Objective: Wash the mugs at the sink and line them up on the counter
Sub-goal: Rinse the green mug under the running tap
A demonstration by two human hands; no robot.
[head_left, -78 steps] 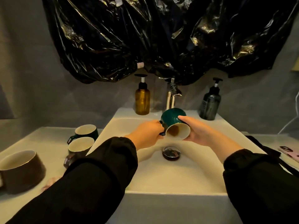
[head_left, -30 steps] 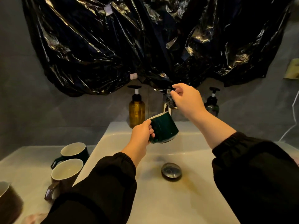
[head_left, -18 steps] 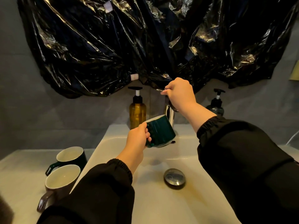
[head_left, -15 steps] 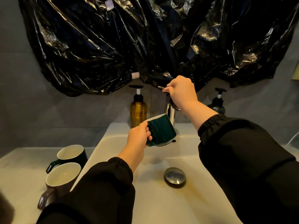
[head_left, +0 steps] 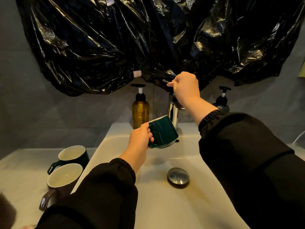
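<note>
Sink (head_left: pixel 165 204) basin open — left hand (head_left: pixel 139 141) grips mug (head_left: pixel 162 132).

Dark green mug (head_left: pixel 162 132), white sink (head_left: pixel 165 204), amber soap bottle (head_left: pixel 140 111), glossy black plastic sheet (head_left: pixel 115 38), brown mug (head_left: pixel 62 180) with cream inside, black sleeves (head_left: pixel 247 154)

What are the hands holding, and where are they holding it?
The left hand holds the green mug by its handle, over the sink. The right hand has its grip on the tap lever.
</note>
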